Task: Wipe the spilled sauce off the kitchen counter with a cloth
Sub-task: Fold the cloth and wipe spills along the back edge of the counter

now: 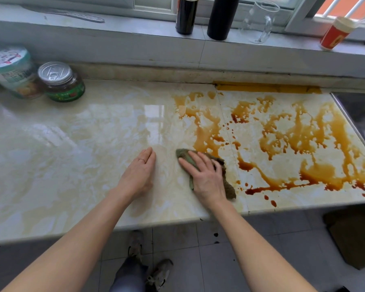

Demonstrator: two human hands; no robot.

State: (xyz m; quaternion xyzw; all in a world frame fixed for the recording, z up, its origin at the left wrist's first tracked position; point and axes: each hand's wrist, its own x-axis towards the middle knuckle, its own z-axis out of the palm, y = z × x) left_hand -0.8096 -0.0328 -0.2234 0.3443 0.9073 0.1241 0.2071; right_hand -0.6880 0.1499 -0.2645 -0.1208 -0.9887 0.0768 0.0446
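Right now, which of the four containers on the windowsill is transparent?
The glass jug, between the black flask and the red cup; only it is clear.

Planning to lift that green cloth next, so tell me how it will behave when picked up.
The cloth will probably hang limp: it lies crumpled under the right hand. It may be damp and stained, since its far edge appears to touch the brown sauce. Pushed, it should slide easily on the glossy counter.
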